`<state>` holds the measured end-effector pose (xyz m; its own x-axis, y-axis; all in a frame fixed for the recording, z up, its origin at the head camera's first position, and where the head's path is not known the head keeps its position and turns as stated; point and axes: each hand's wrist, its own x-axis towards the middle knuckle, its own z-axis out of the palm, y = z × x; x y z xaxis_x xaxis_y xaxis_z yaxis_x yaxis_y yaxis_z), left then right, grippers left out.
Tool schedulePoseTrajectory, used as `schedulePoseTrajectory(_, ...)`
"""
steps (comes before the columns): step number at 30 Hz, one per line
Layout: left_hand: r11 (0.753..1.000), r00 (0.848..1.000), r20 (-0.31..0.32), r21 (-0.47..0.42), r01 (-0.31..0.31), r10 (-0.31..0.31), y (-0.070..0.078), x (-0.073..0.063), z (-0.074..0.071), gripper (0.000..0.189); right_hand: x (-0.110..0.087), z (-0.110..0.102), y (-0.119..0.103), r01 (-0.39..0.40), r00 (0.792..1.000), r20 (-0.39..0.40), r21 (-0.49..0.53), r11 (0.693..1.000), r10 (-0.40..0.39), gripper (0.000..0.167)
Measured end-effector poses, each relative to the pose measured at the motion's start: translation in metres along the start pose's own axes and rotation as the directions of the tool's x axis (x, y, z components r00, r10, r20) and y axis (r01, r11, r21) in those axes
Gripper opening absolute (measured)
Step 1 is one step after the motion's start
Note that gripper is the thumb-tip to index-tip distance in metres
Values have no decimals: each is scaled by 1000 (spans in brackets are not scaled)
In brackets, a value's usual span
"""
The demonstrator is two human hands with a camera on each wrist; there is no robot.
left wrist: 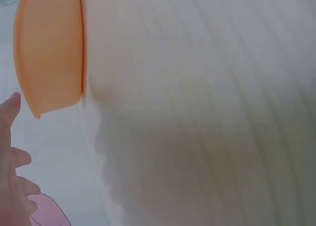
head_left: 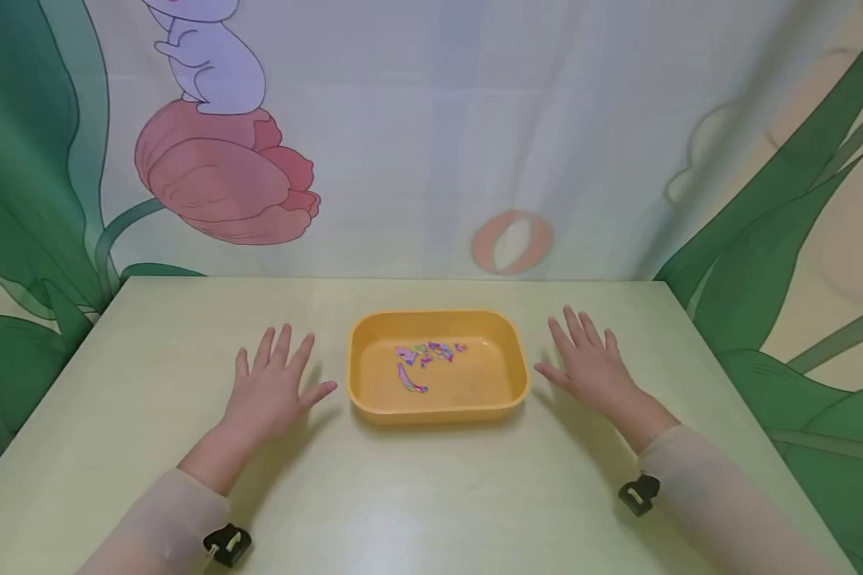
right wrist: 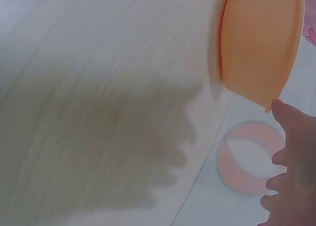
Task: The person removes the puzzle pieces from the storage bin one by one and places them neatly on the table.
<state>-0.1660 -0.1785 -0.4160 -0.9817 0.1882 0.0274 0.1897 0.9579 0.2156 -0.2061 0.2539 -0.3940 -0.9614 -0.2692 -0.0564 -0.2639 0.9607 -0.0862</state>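
A yellow-orange rectangular tray point(head_left: 489, 391) with rounded corners stands on the table in the head view. Inside it lie several small, flat, colourful scraps point(head_left: 406, 356), mostly purple and pink, with one longer curved strip point(head_left: 408, 380) nearer the front. To the tray's left is my left hand point(head_left: 269, 391), fingers spread and holding nothing, the thumb pointing at the tray. My right hand point(head_left: 593, 369) is spread on the other side, its thumb close to the tray's right wall. Both wrist views show the tray's outer wall point(left wrist: 52, 48) beside the thumb; its contents are hidden there.
The pale wooden table point(head_left: 431, 495) ends at a back edge just behind the tray. Beyond it hangs a printed cloth point(head_left: 403, 144) with a flower and leaves. Each sleeve carries a small black device point(head_left: 228, 545) near the wrist.
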Motion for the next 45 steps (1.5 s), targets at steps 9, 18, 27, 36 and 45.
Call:
schedulePoseTrajectory(9, 962, 999, -28, -271, 8, -17, 9, 2, -2, 77, 12, -4, -25, 130, 977, -181, 82, 988, -113, 67)
schedulePoseTrajectory(18, 721, 992, 118, -683, 119, -53, 23, 8, 1, 54, 30, 2, -74, 294, 939, -282, 356, 887, -198, 47)
schedulePoseTrajectory(27, 496, 943, 302, -803, 331, -140, 28, 23, 13, 34, 53, 21, -112, 285, 959, -186, 623, 728, -215, 34)
schedulePoseTrajectory(36, 430, 934, 343, -832, 352, -101, 28, 26, 15, 26, 74, 35, -126, 88, 976, 52, 792, 604, -210, 30)
schedulePoseTrajectory(45, 361, 938, 343, -870, 337, -49, 25, 26, 13, 25, 82, 53, -132, -29, 949, 229, 746, 665, -215, 18)
